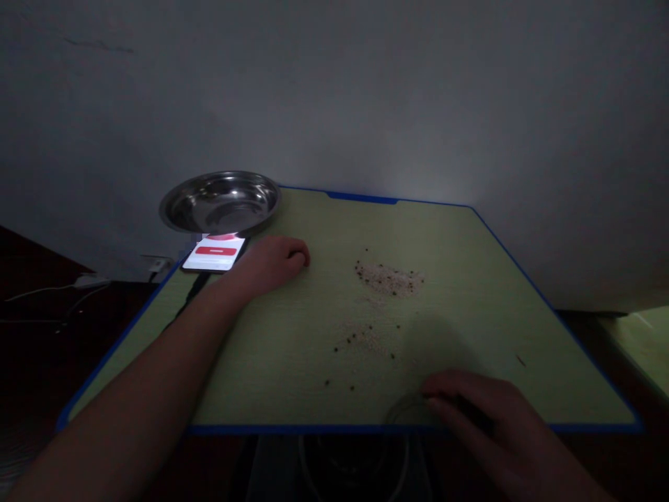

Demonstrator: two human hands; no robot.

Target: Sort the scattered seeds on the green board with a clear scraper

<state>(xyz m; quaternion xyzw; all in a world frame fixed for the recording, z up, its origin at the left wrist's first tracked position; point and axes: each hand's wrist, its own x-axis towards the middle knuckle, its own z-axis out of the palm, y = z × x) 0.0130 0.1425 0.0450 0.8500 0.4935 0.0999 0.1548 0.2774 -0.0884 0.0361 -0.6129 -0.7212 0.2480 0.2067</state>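
Observation:
A loose pile of small pale grains (389, 279) mixed with dark round bits lies mid-table, and a thinner scatter of grains (371, 341) lies nearer the front edge. My left hand (277, 261) rests on the table with its fingers curled in, left of the pile and beside a lit phone (214, 252); no object shows in it. Low over the front edge, my right hand (491, 411) has thumb and forefinger pressed together, right of the scattered grains. Whatever small thing it may pinch is too dark to make out.
A wide steel basin (222, 202) stands at the back left corner, behind the phone. A thin dark sliver (520, 360) lies on the right side. The light table (313, 216) has a blue edge and meets a grey wall. A round-rimmed container (355, 467) sits below the front edge.

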